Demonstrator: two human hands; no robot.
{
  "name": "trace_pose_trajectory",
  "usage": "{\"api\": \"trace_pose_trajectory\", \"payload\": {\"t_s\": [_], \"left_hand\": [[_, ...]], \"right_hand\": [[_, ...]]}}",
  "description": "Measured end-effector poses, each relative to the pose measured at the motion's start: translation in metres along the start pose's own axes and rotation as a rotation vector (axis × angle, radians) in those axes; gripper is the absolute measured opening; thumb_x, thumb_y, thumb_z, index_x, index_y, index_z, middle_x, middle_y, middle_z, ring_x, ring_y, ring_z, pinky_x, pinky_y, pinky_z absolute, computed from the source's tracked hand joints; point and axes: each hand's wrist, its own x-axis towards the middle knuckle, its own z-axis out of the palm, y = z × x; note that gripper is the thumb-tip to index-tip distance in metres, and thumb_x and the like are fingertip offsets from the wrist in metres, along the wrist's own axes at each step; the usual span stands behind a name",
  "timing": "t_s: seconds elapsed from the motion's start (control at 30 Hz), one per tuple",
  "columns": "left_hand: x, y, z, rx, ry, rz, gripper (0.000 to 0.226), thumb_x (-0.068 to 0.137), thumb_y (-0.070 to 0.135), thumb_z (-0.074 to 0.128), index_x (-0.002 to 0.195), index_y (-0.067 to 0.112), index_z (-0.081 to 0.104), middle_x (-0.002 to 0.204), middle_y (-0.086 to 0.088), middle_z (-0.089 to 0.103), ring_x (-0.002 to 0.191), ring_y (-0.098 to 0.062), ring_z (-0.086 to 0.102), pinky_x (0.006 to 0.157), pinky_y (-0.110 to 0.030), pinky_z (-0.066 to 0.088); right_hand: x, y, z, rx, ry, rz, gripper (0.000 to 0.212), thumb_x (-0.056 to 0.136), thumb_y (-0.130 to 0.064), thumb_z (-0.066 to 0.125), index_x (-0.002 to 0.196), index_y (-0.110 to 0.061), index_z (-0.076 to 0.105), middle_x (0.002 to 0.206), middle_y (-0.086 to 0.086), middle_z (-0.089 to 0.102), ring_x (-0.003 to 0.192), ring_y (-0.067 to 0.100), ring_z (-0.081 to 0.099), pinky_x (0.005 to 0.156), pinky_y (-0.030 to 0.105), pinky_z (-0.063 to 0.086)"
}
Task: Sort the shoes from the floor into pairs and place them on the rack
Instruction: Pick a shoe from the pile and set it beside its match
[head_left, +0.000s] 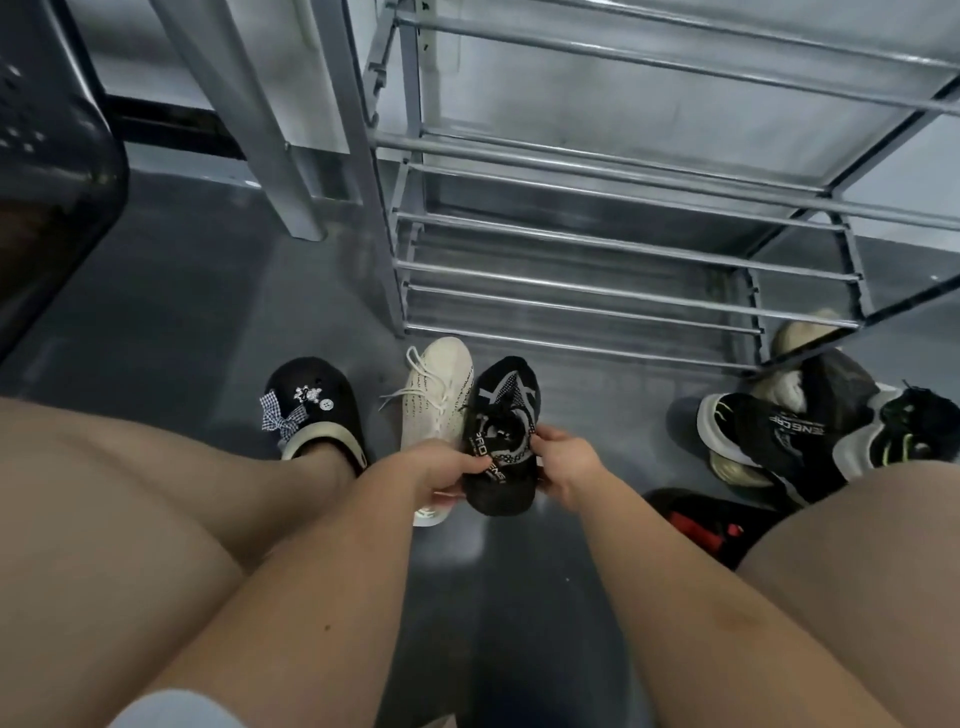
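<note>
1. Hands first: the left hand (431, 470) pinches the near left edge of a black sneaker (501, 436), and the right hand (563, 462) curls round its near right edge. Both hold this one shoe, low and just in front of the rack (623, 249).
2. Position of the shoe: toe towards the rack, heel towards the person, touching or just beside a white sneaker (439, 410) on the floor (182, 312). I cannot tell whether the black sneaker is lifted or resting on the floor.
3. Rack: grey metal, several tiers of bars, no shoes seen on them.
4. Risk, as I judge it: the loose laces could catch on a bar and drag the shoe off, and the gaps between bars could let a narrow toe tip through.
5. Second risk: the dark shoes look alike, so a wrong mate could be picked from the heap (810, 431) at the right.
6. Third risk: lifting the black sneaker may knock the white sneaker.
7. Count: one black sneaker in hand; one white sneaker beside it; one black clog (311, 405) with a checked bow, worn on the person's left foot; a heap of perhaps three or four shoes, dark and pale, too tangled to count surely; one black and red item (711, 525) near the right knee, unclear.
</note>
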Motion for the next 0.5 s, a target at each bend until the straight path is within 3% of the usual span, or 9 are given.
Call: {"api": "trace_pose_trajectory", "payload": {"t_s": [0.1, 0.23, 0.3, 0.37, 0.43, 0.5], "left_hand": [[0.004, -0.001, 0.001, 0.109, 0.023, 0.035, 0.037, 0.090, 0.024, 0.062, 0.123, 0.008, 0.058, 0.113, -0.007, 0.065, 0.080, -0.013, 0.058, 0.063, -0.021, 0.044], [0.002, -0.002, 0.000, 0.382, 0.110, 0.117, 0.042, 0.094, 0.029, 0.056, 0.130, 0.007, 0.053, 0.129, -0.010, 0.057, 0.105, -0.022, 0.055, 0.088, -0.030, 0.044], [0.000, 0.000, 0.001, 0.487, 0.179, 0.171, 0.048, 0.095, 0.029, 0.053, 0.136, 0.005, 0.045, 0.137, -0.012, 0.051, 0.120, -0.027, 0.051, 0.098, -0.031, 0.041], [-0.002, 0.001, 0.002, 0.670, 0.280, 0.229, 0.052, 0.095, 0.032, 0.050, 0.140, 0.008, 0.039, 0.141, -0.013, 0.046, 0.127, -0.030, 0.046, 0.101, -0.033, 0.038], [-0.003, 0.001, 0.004, 0.827, 0.355, 0.295, 0.055, 0.095, 0.037, 0.049, 0.142, 0.012, 0.034, 0.145, -0.010, 0.041, 0.130, -0.030, 0.041, 0.104, -0.037, 0.036], [-0.004, 0.000, 0.009, 0.969, 0.369, 0.357, 0.062, 0.094, 0.041, 0.047, 0.146, 0.015, 0.025, 0.151, -0.008, 0.032, 0.135, -0.029, 0.035, 0.109, -0.042, 0.033]], "right_hand": [[0.001, -0.001, -0.006, -0.078, -0.021, -0.011, 0.034, 0.100, -0.010, 0.043, 0.131, -0.013, 0.054, 0.125, 0.010, 0.062, 0.097, 0.022, 0.059, 0.062, 0.024, 0.046], [-0.004, -0.002, -0.009, -0.180, -0.063, -0.010, 0.035, 0.098, -0.018, 0.049, 0.133, -0.017, 0.052, 0.134, 0.004, 0.056, 0.119, 0.021, 0.053, 0.087, 0.028, 0.043], [-0.008, -0.004, -0.010, -0.240, -0.066, -0.064, 0.039, 0.097, -0.019, 0.051, 0.136, -0.015, 0.052, 0.128, 0.004, 0.058, 0.108, 0.014, 0.057, 0.082, 0.021, 0.044], [-0.012, -0.002, -0.018, -0.454, -0.031, -0.162, 0.044, 0.096, -0.023, 0.054, 0.139, -0.014, 0.048, 0.131, 0.005, 0.057, 0.106, 0.012, 0.058, 0.084, 0.020, 0.044], [-0.017, 0.002, -0.032, -0.768, 0.020, -0.243, 0.053, 0.095, -0.032, 0.053, 0.145, -0.020, 0.040, 0.144, 0.005, 0.046, 0.124, 0.021, 0.051, 0.100, 0.029, 0.041], [-0.022, 0.006, -0.046, -1.001, 0.053, -0.278, 0.061, 0.094, -0.039, 0.050, 0.149, -0.024, 0.029, 0.151, 0.007, 0.035, 0.130, 0.027, 0.045, 0.106, 0.036, 0.039]]}}
